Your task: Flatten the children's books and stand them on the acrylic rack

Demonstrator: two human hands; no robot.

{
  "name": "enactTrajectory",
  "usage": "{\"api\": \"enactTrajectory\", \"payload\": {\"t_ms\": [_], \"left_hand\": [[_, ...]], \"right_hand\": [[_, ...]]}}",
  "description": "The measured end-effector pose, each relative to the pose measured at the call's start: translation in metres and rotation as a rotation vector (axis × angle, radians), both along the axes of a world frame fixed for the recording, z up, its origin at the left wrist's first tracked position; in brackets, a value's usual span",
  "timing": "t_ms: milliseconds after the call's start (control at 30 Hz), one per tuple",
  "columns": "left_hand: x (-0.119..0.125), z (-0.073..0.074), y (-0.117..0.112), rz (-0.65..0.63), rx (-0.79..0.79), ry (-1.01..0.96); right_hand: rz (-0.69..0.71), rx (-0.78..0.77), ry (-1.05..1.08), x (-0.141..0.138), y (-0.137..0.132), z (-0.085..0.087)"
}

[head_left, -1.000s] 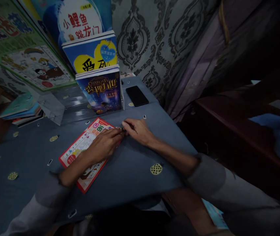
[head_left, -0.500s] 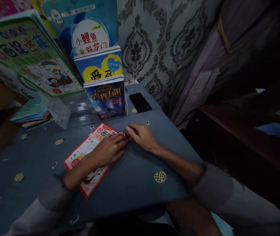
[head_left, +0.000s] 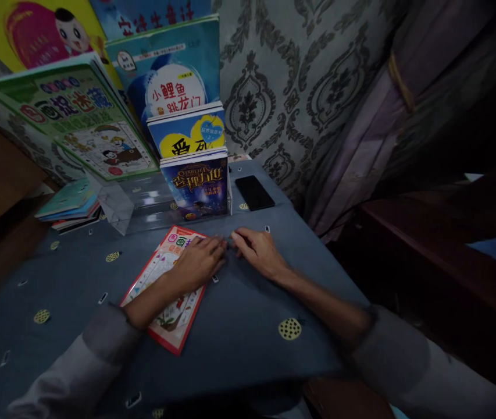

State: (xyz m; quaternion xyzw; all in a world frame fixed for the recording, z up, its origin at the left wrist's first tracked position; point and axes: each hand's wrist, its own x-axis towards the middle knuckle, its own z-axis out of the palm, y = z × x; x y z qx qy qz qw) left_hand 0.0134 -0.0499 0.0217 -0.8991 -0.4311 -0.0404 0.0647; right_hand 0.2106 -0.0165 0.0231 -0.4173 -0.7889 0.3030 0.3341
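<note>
A red-bordered picture book [head_left: 173,326] lies at a slant on the cloth-covered table. My left hand [head_left: 199,262] rests palm down across its upper right part, fingers stretched toward the right edge and covering some of the cover. Just to the right is my right hand [head_left: 260,253], its fingers curled in and the thumb close to the index finger. Whatever may be between those fingers is hidden. A small gap separates the fingertips of the two hands.
Behind the book, a clear stand [head_left: 119,212] holds upright books, with a dark blue book [head_left: 197,186] in front. A black phone [head_left: 254,192] lies right of it. Stacked thin books [head_left: 71,201] are at left. The table's right edge borders a dark red surface [head_left: 431,250].
The camera view has tilted up, so things sit lower. The red-bordered book has turned slightly under my left hand, and my right hand has drawn a little away from the left fingertips.
</note>
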Motion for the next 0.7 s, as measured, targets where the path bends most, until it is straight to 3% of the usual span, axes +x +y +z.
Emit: {"api": "enactTrajectory", "payload": {"t_ms": [200,333,567,700], "left_hand": [[-0.013,-0.010,0.024,0.173,0.064,-0.071],[-0.027,-0.011,0.030,0.157,-0.006,-0.147],[-0.056,-0.004,0.036,0.050,-0.162,-0.322],[-0.056,-0.004,0.037,0.062,-0.154,-0.305]], "right_hand": [[0.088,0.044,-0.032,-0.002,-0.002,-0.003],[0.314,0.196,-0.063,-0.010,-0.016,-0.005],[0.740,0.518,-0.223,-0.034,-0.063,-0.006],[0.805,0.583,-0.311,-0.042,-0.078,-0.007]]}}
